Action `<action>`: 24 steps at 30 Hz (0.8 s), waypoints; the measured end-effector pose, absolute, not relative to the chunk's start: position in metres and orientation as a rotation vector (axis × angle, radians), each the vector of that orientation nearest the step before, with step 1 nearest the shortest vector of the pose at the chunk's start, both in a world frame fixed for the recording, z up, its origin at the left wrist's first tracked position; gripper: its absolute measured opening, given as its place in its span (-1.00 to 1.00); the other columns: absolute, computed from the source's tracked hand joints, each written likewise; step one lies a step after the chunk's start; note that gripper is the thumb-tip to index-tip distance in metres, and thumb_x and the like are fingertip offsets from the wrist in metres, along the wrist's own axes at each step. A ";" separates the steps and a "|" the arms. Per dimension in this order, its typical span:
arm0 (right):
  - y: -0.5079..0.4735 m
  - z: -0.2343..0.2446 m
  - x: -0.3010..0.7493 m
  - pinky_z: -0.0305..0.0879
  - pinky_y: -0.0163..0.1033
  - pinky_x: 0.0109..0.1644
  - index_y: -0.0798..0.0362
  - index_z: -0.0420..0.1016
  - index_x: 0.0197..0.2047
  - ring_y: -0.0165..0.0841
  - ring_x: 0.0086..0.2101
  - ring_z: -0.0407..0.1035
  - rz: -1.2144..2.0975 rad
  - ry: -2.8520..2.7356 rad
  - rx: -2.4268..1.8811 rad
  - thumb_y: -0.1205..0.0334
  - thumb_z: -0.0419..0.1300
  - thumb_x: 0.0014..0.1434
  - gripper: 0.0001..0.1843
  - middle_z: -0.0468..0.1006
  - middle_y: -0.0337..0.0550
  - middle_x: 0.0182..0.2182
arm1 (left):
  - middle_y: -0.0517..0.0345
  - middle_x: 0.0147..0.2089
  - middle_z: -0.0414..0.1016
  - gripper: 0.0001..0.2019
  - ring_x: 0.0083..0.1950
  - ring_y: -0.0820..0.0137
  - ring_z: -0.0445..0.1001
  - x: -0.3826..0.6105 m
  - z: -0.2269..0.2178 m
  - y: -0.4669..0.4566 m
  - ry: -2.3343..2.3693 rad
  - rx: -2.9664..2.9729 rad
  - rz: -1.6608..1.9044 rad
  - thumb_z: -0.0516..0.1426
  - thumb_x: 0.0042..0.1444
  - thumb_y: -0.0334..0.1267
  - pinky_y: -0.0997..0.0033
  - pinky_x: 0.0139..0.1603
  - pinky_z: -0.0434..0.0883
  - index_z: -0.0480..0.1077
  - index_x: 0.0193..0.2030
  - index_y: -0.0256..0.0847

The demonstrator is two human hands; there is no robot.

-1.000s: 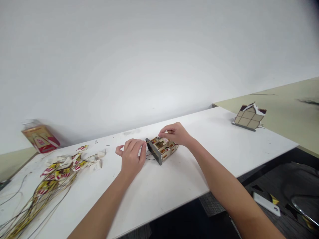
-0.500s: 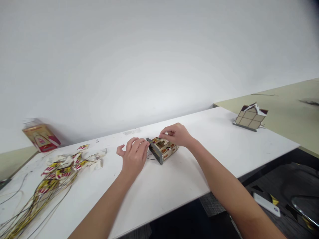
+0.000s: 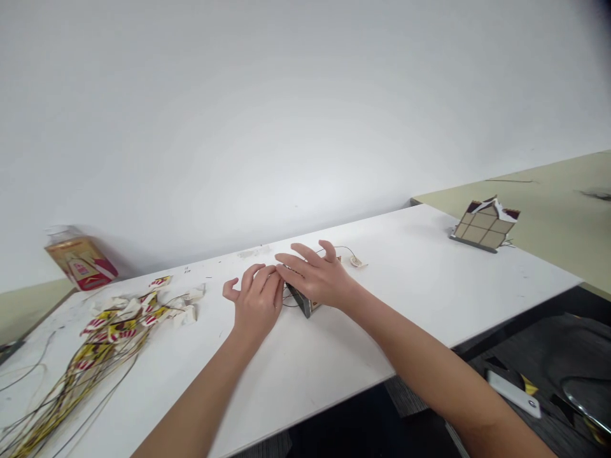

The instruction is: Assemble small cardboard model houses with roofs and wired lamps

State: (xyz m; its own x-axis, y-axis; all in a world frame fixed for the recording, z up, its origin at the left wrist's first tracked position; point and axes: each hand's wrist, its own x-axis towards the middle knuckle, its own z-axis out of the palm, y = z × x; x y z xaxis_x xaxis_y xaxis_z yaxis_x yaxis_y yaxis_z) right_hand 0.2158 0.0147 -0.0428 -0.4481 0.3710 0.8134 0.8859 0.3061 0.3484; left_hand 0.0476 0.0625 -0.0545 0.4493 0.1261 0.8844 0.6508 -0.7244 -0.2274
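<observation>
A small cardboard model house (image 3: 304,303) lies on its side on the white table (image 3: 363,331). My right hand (image 3: 315,278) rests flat over it with the fingers stretched out to the left, covering most of it. My left hand (image 3: 256,300) sits just left of the house, fingers curled and touching its grey base. A thin wire with a small tag (image 3: 356,261) lies on the table just behind my right hand.
A heap of wires with red, yellow and white paper tags (image 3: 100,337) spreads over the left of the table. A red and tan box (image 3: 80,262) stands at the back left. Another model house (image 3: 484,224) stands at the far right. A white phone (image 3: 513,393) lies on the floor.
My right hand has let go of its pinch above the house and laid its fingers flat over it. A wire with a tag now shows behind that hand. My left hand has hardly moved.
</observation>
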 end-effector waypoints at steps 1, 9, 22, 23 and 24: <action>0.014 -0.043 0.213 -0.02 -0.06 0.14 -0.09 0.42 -0.07 -0.32 0.02 0.28 -1.049 -1.990 -1.090 0.38 0.04 0.28 -0.76 0.49 -0.24 0.02 | 0.19 -0.31 0.57 -0.88 -0.14 0.27 0.50 0.048 -0.054 0.062 -0.662 -2.142 -1.249 0.10 0.15 -0.48 0.16 -0.07 -0.05 0.34 -0.36 -0.20; 0.013 -0.040 0.214 0.33 -0.24 -0.05 0.14 0.32 0.07 -0.39 -0.13 0.39 -0.647 -2.067 -1.040 0.42 -0.06 0.30 -0.69 0.51 -0.02 -0.08 | 0.22 -0.31 0.56 -0.89 -0.14 0.31 0.50 0.048 -0.054 0.060 -0.663 -2.177 -1.309 0.12 0.15 -0.47 0.17 -0.07 -0.05 0.37 -0.31 -0.18; 0.018 -0.045 0.224 -0.14 -0.38 -0.56 0.06 0.38 -0.36 -0.54 -0.57 0.05 -0.671 -2.067 -1.159 0.30 -0.02 0.30 -0.77 0.36 -0.33 -0.56 | 0.25 -0.35 0.56 -0.92 -0.14 0.32 0.52 0.047 -0.058 0.059 -0.689 -2.267 -1.318 0.13 0.20 -0.43 0.16 -0.04 -0.05 0.38 -0.28 -0.18; 0.018 -0.045 0.224 -0.15 -0.38 -0.56 0.06 0.39 -0.36 -0.54 -0.57 0.05 -0.679 -2.065 -1.158 0.31 -0.01 0.30 -0.78 0.36 -0.33 -0.56 | 0.26 -0.38 0.55 -0.92 -0.15 0.32 0.52 0.047 -0.057 0.059 -0.681 -2.268 -1.313 0.13 0.20 -0.43 0.16 -0.04 -0.05 0.38 -0.29 -0.18; 0.018 -0.044 0.225 -0.15 -0.38 -0.56 0.05 0.40 -0.36 -0.54 -0.57 0.05 -0.685 -2.064 -1.157 0.32 -0.01 0.29 -0.78 0.37 -0.33 -0.56 | 0.28 -0.40 0.54 -0.92 -0.16 0.33 0.53 0.047 -0.057 0.059 -0.673 -2.267 -1.307 0.13 0.20 -0.43 0.17 -0.05 -0.05 0.38 -0.29 -0.17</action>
State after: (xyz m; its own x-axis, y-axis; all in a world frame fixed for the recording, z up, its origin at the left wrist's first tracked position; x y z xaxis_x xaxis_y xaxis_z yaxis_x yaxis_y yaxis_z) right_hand 0.2249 0.0182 -0.0445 -0.3866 0.5257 0.7577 0.8745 0.4698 0.1201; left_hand 0.0468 0.0592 -0.0567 0.4362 0.1927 0.8790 0.6040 -0.7868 -0.1273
